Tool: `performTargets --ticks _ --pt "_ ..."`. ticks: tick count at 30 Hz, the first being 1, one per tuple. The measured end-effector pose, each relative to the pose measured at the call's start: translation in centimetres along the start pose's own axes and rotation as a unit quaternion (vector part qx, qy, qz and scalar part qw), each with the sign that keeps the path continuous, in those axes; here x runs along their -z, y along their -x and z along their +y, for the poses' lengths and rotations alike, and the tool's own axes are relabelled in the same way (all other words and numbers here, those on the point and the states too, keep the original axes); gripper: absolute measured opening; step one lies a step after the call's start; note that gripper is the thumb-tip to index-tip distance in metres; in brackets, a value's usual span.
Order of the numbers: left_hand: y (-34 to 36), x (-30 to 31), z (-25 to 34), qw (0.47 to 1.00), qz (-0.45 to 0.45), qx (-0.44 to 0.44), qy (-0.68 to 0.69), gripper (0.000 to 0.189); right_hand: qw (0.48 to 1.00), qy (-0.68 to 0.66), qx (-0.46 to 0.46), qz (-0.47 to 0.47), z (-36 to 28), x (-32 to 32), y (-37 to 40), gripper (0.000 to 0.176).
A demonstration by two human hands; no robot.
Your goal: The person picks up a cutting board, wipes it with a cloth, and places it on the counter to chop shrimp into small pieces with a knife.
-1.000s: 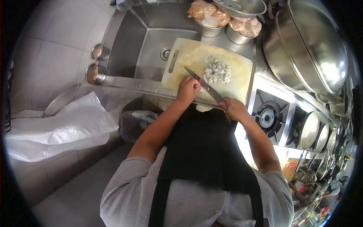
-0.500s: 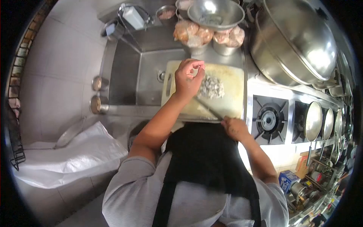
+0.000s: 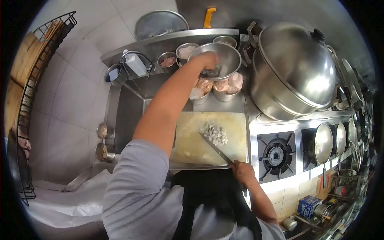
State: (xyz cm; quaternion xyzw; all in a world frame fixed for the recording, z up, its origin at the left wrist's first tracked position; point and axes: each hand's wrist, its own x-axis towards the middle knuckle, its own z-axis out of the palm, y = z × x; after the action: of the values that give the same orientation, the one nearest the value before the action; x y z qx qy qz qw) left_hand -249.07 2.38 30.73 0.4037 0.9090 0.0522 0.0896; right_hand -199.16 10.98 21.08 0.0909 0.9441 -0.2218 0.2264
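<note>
Reaching into the steel bowl point(image 3: 230, 56) with left hand point(image 3: 208, 62), fingers curled, grasp unclear. Gripping knife point(image 3: 216, 149) in right hand point(image 3: 242, 172), blade on cutting board point(image 3: 236, 124) beside chopped pile point(image 3: 214, 134)

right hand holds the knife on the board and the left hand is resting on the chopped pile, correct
No. In the head view the left hand is in the steel bowl beyond the board, away from the chopped pile. The right hand does hold the knife on the board.
</note>
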Motion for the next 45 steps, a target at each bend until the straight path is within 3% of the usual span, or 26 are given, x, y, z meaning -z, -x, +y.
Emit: performTargets --ticks 1,8,14,16,23,25,26,30,32,35,39,41,45 --pt "-1.2 -0.5 -0.2 0.997 -0.066 -0.009 -0.024 0.039 1.0 0.001 -0.002 -0.001 -0.2 0.1 0.1 0.031" --pt "0.3 0.9 2.4 0.993 -0.032 0.035 -0.107 0.033 0.999 -0.043 -0.012 0.027 0.1 -0.9 0.4 0.03" --pt "0.1 0.1 0.0 0.998 0.029 0.034 -0.048 0.03 1.0 -0.025 0.002 0.017 0.2 0.1 1.2 0.028" --pt "1.2 0.7 0.8 0.998 0.019 -0.035 -0.048 0.028 1.0 -0.026 0.005 0.016 0.7 -0.2 1.1 0.03" --pt "2.6 -1.3 2.3 0.994 0.073 0.033 0.072 0.022 0.999 -0.002 0.043 0.033 1.4 -0.4 0.4 0.029" --pt "3.4 -1.4 2.3 0.966 0.163 0.049 0.194 0.018 0.997 0.005 0.059 0.048 1.7 -0.6 0.4 0.029" --pt "3.8 -1.2 2.3 0.967 0.16 0.051 0.193 0.018 0.997 0.003 0.06 0.045 1.7 -0.8 0.4 0.029" --pt "7.5 1.0 3.4 0.906 0.308 0.024 0.29 0.016 0.995 0.0 0.083 0.055 1.5 -1.4 0.3 0.027" --pt "9.7 0.9 3.8 0.818 0.366 -0.02 0.442 0.021 0.992 0.015 0.089 0.084 1.3 -1.6 -0.4 0.027" --pt "16.5 2.5 6.7 0.778 0.366 -0.023 0.51 0.023 0.994 0.027 0.083 0.059 0.7 -1.0 -1.1 0.026" --pt "24.0 -0.3 6.8 0.778 0.331 0.011 0.533 0.022 0.995 0.016 0.08 0.049 0.6 -0.2 -1.0 0.027" --pt "27.5 -3.6 7.0 0.798 0.297 0.076 0.519 0.022 0.997 0.025 0.052 0.042 0.6 0.3 -0.7 0.028" --pt "32.3 -10.9 9.2 0.762 0.257 0.201 0.56 0.022 0.998 0.026 0.043 0.037 1.3 0.9 -0.6 0.029"
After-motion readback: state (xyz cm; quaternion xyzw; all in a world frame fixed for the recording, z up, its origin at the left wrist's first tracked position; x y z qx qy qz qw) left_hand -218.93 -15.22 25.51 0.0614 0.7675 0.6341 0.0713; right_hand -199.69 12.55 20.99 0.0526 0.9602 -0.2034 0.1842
